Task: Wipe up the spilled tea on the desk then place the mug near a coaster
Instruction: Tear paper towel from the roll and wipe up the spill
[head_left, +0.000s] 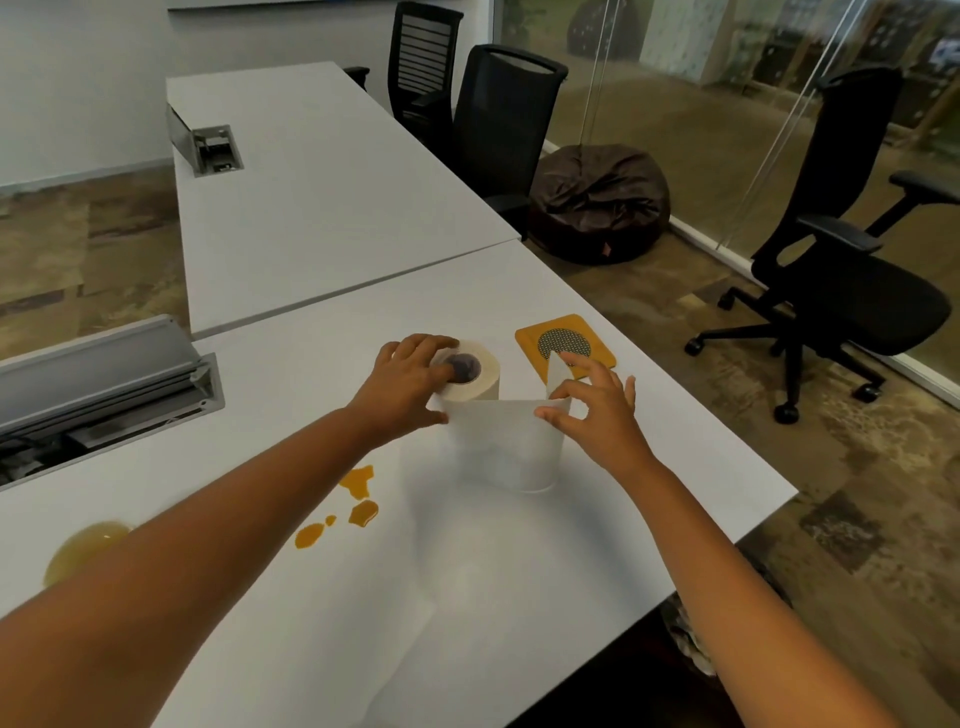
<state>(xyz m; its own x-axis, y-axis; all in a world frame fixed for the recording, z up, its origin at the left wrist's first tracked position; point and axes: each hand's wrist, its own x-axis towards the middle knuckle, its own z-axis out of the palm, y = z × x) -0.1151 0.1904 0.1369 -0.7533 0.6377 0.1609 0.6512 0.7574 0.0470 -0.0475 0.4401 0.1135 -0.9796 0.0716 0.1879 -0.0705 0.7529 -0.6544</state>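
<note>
A white paper towel roll (470, 382) stands upright on the white desk (322, 218). My left hand (402, 382) rests on its top, fingers over the core. My right hand (592, 410) pinches the loose sheet (506, 447) that hangs from the roll toward me. A longer stretch of towel lies flat on the desk in front (415, 613). Small orange-brown tea splashes (358, 499) sit left of the roll, and a larger puddle (85, 548) lies at the far left, partly behind my left forearm. An orange coaster (563, 345) lies behind my right hand. No mug is in view.
A metal cable tray with a raised lid (104, 384) is set into the desk at left; another (208, 145) sits on the far desk. Black office chairs (841, 280) and a brown beanbag (597, 202) stand on the floor to the right. The desk edge runs diagonally at right.
</note>
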